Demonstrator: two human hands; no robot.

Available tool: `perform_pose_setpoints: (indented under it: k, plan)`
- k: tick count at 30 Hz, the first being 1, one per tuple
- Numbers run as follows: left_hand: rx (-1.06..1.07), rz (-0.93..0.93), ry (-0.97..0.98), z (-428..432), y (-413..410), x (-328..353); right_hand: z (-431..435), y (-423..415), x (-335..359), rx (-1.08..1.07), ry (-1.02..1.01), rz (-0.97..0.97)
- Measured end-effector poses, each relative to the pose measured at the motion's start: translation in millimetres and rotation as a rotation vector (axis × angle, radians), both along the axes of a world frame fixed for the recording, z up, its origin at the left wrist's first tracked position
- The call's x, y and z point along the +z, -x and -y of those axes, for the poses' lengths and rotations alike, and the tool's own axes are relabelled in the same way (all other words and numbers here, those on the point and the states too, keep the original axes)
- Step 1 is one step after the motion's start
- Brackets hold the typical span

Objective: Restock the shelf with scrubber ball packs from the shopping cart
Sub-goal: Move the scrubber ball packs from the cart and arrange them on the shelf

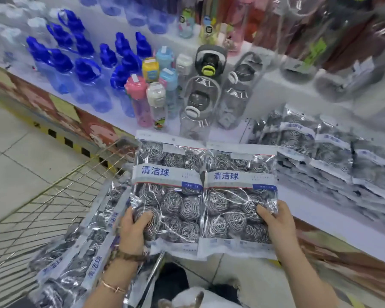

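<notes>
Store aisle: the cart (53, 196) at far left holds spare packs (76, 252) beside and below the gripping fingers. The left hand (132, 227) clutches the left pack (167, 185) by its bottom corner and the right hand (276, 221) the right pack (238, 190) likewise, probably to lay both on the shelf (309, 196) beyond the fingertips, near the stack (320, 156).

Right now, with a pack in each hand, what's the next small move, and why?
Probably carry both to the right, onto the pile of packs on the shelf. The left hand grips the left pack, the right hand the right pack, both out of the cart.
</notes>
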State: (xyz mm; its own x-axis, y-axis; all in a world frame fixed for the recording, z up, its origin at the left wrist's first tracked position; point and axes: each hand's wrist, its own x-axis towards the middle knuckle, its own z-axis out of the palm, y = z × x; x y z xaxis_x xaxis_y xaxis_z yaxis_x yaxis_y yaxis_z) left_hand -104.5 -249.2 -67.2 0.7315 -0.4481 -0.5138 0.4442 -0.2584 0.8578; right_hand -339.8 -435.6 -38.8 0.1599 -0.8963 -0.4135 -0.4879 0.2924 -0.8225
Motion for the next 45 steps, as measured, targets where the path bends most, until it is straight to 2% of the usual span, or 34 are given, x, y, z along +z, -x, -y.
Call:
perform_pose_setpoints:
  k: [3,6,10,14,19,31,37,45]
  plan:
    - [-0.102,0.094,-0.046,35,40,9,7,57,5,-0.122,0.017,0.063]
    - [-0.143,0.147,-0.008,70,87,25,11,113,11,-0.233,0.041,0.087]
    - [-0.309,0.263,-0.011,115,159,33,18,197,22,-0.409,0.091,0.136]
    - [-0.369,0.252,0.059,158,232,42,23,270,38,-0.537,0.188,0.197]
    - [-0.493,0.250,0.112,192,306,50,22,347,46,-0.626,0.302,0.161]
    - [-0.881,0.193,0.194,275,440,70,20,473,54,-1.047,0.356,0.246]
    - [-1.057,0.150,0.193,342,505,66,62,534,65,-1.126,0.398,0.260]
    - [-1.148,0.167,0.130,429,579,63,136,605,66,-1.176,0.392,0.226]
